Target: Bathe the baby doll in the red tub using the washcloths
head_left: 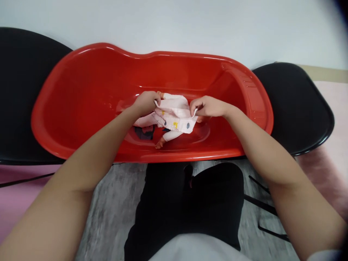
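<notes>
A doll [172, 136] lies in the red baby bathtub [95, 76], pale sleeves on its arms and pink cloth over its legs. Spread across its torso is a pale pink printed cloth [176, 115] with yellow and grey patterns; I cannot tell whether it is part of the doll's clothing. My left hand [147, 101] pinches the cloth's edge near the doll's waist. Near the doll's head, my right hand [206, 106] pinches another edge, lifting it slightly. Most of the head is hidden behind the right hand and cloth.
Black seats or tabletops stand under the tub's ends, a left one [21, 94] and a right one [296, 105]. A white wall [174, 25] rises behind. A dark picture [145, 133] shows on the tub floor. Thin black legs [261, 204] stand at lower right.
</notes>
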### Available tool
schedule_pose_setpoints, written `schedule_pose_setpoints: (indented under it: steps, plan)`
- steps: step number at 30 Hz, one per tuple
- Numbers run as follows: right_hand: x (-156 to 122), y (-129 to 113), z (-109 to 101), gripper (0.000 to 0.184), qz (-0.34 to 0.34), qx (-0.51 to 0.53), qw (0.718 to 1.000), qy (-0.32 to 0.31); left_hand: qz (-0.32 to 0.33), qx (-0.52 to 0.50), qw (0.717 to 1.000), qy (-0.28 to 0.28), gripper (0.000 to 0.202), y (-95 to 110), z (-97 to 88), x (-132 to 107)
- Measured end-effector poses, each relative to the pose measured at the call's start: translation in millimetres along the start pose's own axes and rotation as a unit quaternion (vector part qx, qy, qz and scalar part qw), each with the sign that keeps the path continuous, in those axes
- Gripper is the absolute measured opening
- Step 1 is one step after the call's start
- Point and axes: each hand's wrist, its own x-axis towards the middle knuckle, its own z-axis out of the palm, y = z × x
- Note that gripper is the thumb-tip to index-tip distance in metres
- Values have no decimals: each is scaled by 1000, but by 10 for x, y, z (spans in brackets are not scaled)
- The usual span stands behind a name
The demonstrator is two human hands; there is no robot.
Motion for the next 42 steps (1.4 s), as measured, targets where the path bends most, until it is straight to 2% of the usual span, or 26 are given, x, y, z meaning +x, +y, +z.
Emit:
schedule_pose_setpoints:
  steps: [3, 5, 7, 10, 12, 14, 17, 19, 21, 23, 25, 27, 31, 34, 38, 40, 42]
  plan:
    - [37, 74, 69, 28, -9, -38, 988, -147, 15, 169, 981, -97, 20, 21, 5, -33]
    - [77, 134, 123, 35, -13, -55, 977, -207, 33, 233, 961, -145, 30, 33, 20, -63]
    - [115, 189, 160, 36, -2, -69, 978, -198, 42, 261, 956, -132, 36, 20, 51, -75]
    - [147, 235, 178, 37, 45, -67, 990, -119, 36, 250, 965, -65, 38, -43, 130, -55]
    - [145, 231, 191, 43, 96, -37, 990, -91, 38, 238, 970, -42, 40, -87, 191, -33]
    - [133, 207, 228, 54, 156, -6, 983, -94, 47, 229, 971, -57, 42, -114, 240, -18]
    - [118, 171, 318, 75, 223, 21, 968, -114, 58, 207, 972, -95, 27, -117, 263, -9]
    - [121, 163, 365, 69, 229, 24, 965, -128, 63, 189, 973, -113, 16, -105, 245, -9]
    - [134, 161, 379, 44, 209, -6, 967, -144, 69, 179, 974, -123, 8, -88, 210, -9]
    - [147, 150, 360, 22, 187, -64, 968, -156, 73, 182, 973, -120, 6, -68, 172, -9]
    - [154, 118, 318, 13, 172, -119, 964, -162, 72, 189, 975, -94, 10, -44, 141, -4]
    - [149, 67, 265, 19, 143, -169, 966, -136, 75, 171, 981, -51, 17, -13, 118, -1]
    - [107, -37, 142, 30, 66, -199, 978, 4, 67, 68, 995, 33, 13, 84, 78, -30]
    - [64, -74, 51, 26, 87, -145, 981, 98, 34, 22, 996, 73, 11, 166, 39, -75]
    - [46, -73, -10, 21, 125, -61, 967, 212, 29, -38, 994, 99, 17, 222, 6, -89]
    - [56, -73, -2, 21, 132, -22, 960, 248, 15, -65, 993, 95, 11, 237, 14, -78]
    - [64, -89, 24, 21, 137, 7, 956, 258, -2, -99, 992, 81, 17, 273, 43, -77]
